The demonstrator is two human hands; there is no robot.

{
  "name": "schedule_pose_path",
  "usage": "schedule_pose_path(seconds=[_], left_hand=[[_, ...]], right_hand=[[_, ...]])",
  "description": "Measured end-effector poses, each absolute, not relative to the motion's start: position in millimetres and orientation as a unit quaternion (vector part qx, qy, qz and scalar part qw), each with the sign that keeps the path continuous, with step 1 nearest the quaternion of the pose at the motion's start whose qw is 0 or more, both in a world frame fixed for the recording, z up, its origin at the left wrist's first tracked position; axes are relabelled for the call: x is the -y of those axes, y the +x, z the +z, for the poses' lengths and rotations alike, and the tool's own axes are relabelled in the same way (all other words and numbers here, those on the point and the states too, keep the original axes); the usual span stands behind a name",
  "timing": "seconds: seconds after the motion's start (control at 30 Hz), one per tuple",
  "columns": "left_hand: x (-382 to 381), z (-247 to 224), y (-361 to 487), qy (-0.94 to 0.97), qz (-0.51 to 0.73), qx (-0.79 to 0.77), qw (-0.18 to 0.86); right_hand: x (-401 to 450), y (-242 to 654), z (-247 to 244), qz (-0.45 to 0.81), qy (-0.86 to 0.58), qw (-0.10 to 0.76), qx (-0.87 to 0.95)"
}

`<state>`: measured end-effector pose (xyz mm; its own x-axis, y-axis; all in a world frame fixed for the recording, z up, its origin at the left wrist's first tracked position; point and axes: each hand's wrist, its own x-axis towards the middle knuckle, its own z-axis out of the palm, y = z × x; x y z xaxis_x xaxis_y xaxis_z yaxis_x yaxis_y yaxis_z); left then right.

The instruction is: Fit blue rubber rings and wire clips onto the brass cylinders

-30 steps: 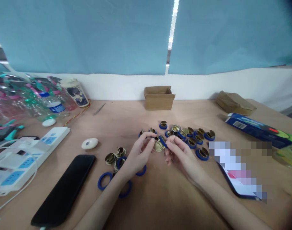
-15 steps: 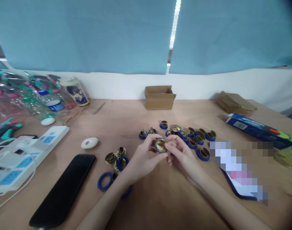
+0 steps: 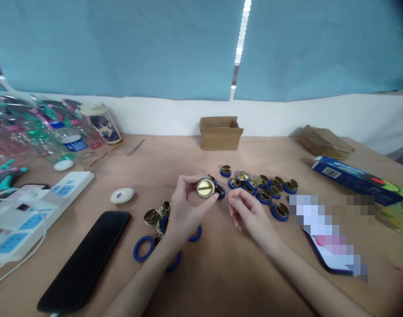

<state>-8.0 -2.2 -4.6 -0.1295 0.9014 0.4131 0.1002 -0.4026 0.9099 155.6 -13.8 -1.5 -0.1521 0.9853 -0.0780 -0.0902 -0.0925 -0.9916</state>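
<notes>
Between the thumb and fingers of my left hand (image 3: 188, 207) is a round gold-coloured metal disc (image 3: 205, 188) with a bar across it and a dark rim. Its gold face is tilted towards me. My right hand (image 3: 249, 211) is apart from it, fingers curled together, with nothing visible in them. Just beyond my hands several similar gold discs sit in blue rings, among them one disc (image 3: 280, 211) to the right. By my left wrist lie loose gold discs (image 3: 151, 216) and empty blue rings (image 3: 143, 248), partly hidden by my forearm.
A small cardboard box (image 3: 221, 134) stands at the back. On the left are a black phone (image 3: 85, 259), a white power strip (image 3: 39, 220), a white oval case (image 3: 122, 195) and several spray bottles (image 3: 46, 136). Another phone (image 3: 333, 255) and a blue box (image 3: 356, 178) lie right.
My hands have parted. My left hand has moved left with the disc, turning its face more towards me, while my right hand has let go of it and stays near the middle.
</notes>
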Motion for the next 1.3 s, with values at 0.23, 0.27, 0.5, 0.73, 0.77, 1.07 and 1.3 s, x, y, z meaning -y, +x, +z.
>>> schedule_pose_path(seconds=[0.23,0.27,0.5,0.73,0.77,1.07,1.3], left_hand=[[4,-3,-6,0.566,0.604,-0.458,0.324],[5,-3,-4,0.567,0.6,-0.458,0.33],[7,-11,-2,0.581,0.577,-0.463,0.339],[8,-11,-1,0.592,0.573,-0.461,0.33],[8,-11,-1,0.591,0.572,-0.463,0.33],[6,-15,0,0.605,0.563,-0.459,0.327],[7,-15,1,0.604,0.566,-0.454,0.331]], right_hand=[[-1,201,23,0.347,-0.543,0.402,0.65],[-4,210,25,0.336,-0.54,0.344,0.691],[-8,237,26,0.278,-0.567,0.04,0.774],[-5,228,19,0.236,-0.585,-0.069,0.773],[-5,228,18,0.239,-0.58,-0.072,0.776],[-4,234,11,0.233,-0.559,-0.058,0.794],[-4,230,7,0.25,-0.545,-0.022,0.8]])
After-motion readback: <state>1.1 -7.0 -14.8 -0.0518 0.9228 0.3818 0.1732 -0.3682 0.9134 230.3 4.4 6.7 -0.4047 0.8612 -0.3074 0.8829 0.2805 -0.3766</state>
